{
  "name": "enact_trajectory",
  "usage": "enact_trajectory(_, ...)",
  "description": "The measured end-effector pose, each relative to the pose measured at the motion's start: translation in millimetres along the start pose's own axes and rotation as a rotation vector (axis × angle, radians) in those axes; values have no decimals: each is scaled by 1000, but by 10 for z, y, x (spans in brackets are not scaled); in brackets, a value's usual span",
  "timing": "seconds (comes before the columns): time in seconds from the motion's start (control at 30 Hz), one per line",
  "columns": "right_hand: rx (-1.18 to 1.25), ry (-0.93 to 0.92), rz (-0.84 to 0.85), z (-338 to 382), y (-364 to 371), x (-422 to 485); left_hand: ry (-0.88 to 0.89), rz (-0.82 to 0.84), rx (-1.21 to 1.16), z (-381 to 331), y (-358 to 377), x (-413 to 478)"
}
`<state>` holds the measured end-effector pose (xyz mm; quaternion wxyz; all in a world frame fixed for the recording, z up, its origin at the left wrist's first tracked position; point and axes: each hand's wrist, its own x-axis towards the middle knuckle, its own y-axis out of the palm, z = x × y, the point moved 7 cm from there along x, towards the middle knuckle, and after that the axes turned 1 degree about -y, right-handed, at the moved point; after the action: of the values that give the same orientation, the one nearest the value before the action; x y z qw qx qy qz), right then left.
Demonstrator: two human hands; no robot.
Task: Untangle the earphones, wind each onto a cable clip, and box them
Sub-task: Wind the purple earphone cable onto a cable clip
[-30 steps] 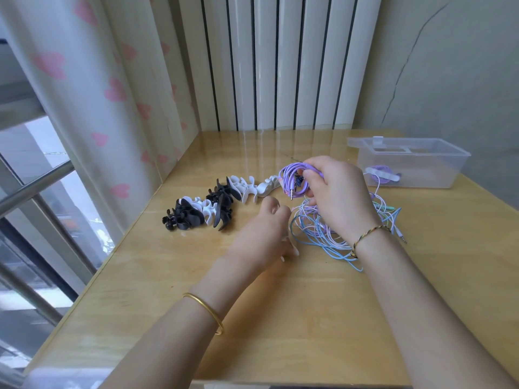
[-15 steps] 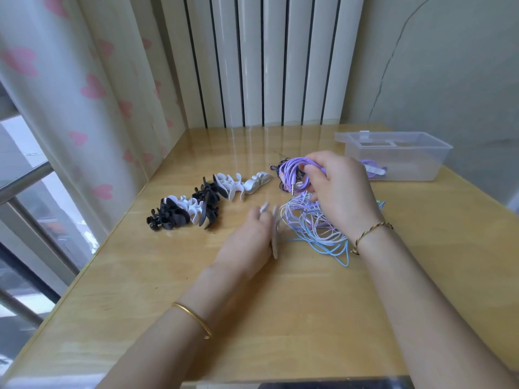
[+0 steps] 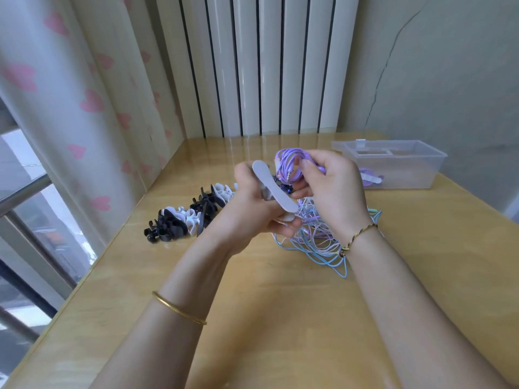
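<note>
A broad stretch of bare table point(image 3: 280, 318) is seen nearest, between the two forearms and down to the near edge. The left edge is bordered closely by a curtain point(image 3: 70, 108), while open tabletop is left beyond the right forearm. A gold bangle point(image 3: 177, 307) is worn on the left wrist and a braided bracelet point(image 3: 359, 234) on the right.

Farther in, both hands are held above the table, close together. A white clip point(image 3: 273, 189) is gripped low down by the curled fingers and thumb of the left hand point(image 3: 250, 211), its long flat end tilted up clear of them. A purple coil point(image 3: 289, 167) of earphone cable is pinched between the thumb and fingertips of the right hand point(image 3: 334, 192); it sits just beside the clip's upper end, and whether they touch cannot be told.

Below the hands a tangle point(image 3: 314, 234) of blue, pink and white cables is spread on the table, partly hidden by the right hand. To the left a row of black and white clips point(image 3: 191, 214) is laid out near the left edge. At the far right a clear box point(image 3: 407, 167) is placed near the wall, with a wound purple earphone point(image 3: 370, 179) inside. A radiator point(image 3: 266, 66) is set behind the far edge.
</note>
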<state>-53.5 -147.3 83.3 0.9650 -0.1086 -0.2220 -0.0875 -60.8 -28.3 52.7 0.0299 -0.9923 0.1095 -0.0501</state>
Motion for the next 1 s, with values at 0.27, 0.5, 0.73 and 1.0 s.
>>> enact_trajectory(0.27, -77, 57, -101, -221, -300, 125, 67, -30, 321, -135, 97, 4)
enact_trajectory(0.5, -270, -14, -178, -304, -457, 246, 62, 227, 358, -112, 238, -49)
enact_trajectory(0.73, -516, -169, -209, -232, -382, 270, 150, 267, 598, -147, 329, -26)
enact_trajectory(1.0, -647, -265, -160, -55, -302, 236, 261, 118, 1089, -237, 361, -35)
